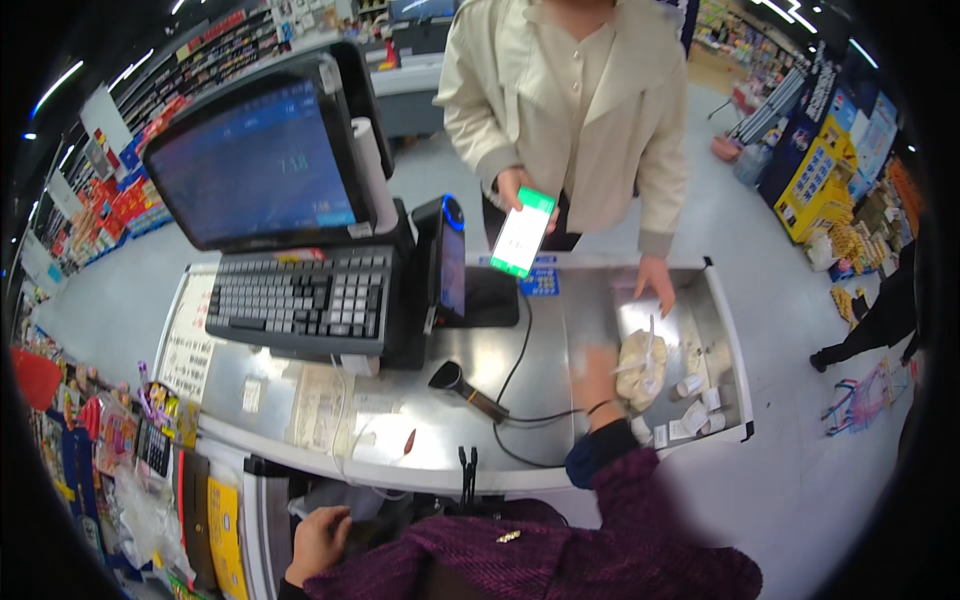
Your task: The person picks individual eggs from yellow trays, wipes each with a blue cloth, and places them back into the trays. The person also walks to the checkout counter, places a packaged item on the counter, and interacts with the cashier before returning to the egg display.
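My right hand (598, 382), blurred, reaches over the metal checkout counter (555, 315), close to the left side of a tied plastic bag of pale food (642, 367); whether it touches the bag I cannot tell. My left hand (321, 544) is low at the counter's near edge with its fingers curled, and nothing shows in it. A handheld barcode scanner (469, 393) lies on the counter left of my right hand, its black cable running beneath the wrist. Across the counter a person in a cream coat holds a lit smartphone (523, 234); that person's other hand (656, 285) hangs just above the bag.
A monitor (255, 165), a black keyboard (304, 298) and an upright payment terminal (448, 259) fill the left of the counter. Crumpled paper slips (690, 420) lie at its right end. Packaged goods (120, 435) stand at the lower left.
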The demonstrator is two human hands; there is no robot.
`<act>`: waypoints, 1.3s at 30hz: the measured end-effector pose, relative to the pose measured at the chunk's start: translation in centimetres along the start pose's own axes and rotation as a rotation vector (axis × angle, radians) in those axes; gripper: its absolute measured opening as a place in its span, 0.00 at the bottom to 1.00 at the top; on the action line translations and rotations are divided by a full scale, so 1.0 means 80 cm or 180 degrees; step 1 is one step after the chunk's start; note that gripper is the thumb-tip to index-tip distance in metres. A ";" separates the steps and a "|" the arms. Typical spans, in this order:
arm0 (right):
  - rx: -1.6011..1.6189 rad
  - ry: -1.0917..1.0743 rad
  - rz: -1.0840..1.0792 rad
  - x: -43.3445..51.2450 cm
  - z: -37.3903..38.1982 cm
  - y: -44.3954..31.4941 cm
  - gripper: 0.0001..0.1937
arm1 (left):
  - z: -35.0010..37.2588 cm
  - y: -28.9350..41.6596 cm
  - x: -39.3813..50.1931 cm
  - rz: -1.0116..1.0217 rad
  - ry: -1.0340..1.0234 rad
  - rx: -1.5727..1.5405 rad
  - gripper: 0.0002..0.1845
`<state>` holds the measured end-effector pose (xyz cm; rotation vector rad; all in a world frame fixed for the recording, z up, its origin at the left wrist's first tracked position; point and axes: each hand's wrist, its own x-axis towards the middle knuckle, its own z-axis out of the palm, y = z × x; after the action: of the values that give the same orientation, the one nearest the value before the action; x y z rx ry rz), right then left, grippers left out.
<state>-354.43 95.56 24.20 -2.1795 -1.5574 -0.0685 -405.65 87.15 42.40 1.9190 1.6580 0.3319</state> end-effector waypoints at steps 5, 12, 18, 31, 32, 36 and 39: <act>0.1007 -0.2029 -0.0845 -0.009 0.031 -0.200 0.36 | 0.003 0.000 0.030 0.0787 0.0258 -0.0113 0.10; 0.0844 -0.1805 -0.0365 -0.008 -0.052 -0.220 0.15 | -0.017 -0.058 0.022 0.0914 0.0581 -0.0366 0.09; 0.0270 -0.0502 0.0039 0.022 -0.252 -0.189 0.18 | -0.020 -0.113 0.013 0.0638 0.0566 -0.0649 0.09; -0.0206 -0.0481 -0.0141 0.056 -0.292 -0.213 0.24 | -0.043 -0.125 0.028 0.0837 0.0434 -0.0454 0.10; 0.0098 -0.0581 -0.0243 0.050 -0.277 -0.215 0.25 | -0.043 -0.126 0.026 0.0820 0.0444 -0.0436 0.11; 0.0434 -0.1606 -0.0675 -0.001 -0.167 -0.247 0.26 | -0.040 -0.121 0.018 0.0797 0.0315 -0.0370 0.15; 0.0688 -0.2066 -0.0786 -0.037 -0.059 -0.281 0.26 | -0.041 -0.116 0.010 0.0897 0.0303 -0.0472 0.15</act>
<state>-374.83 96.81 35.05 -1.9204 -2.0504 0.7626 -414.87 89.39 39.61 2.0504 1.3763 0.6477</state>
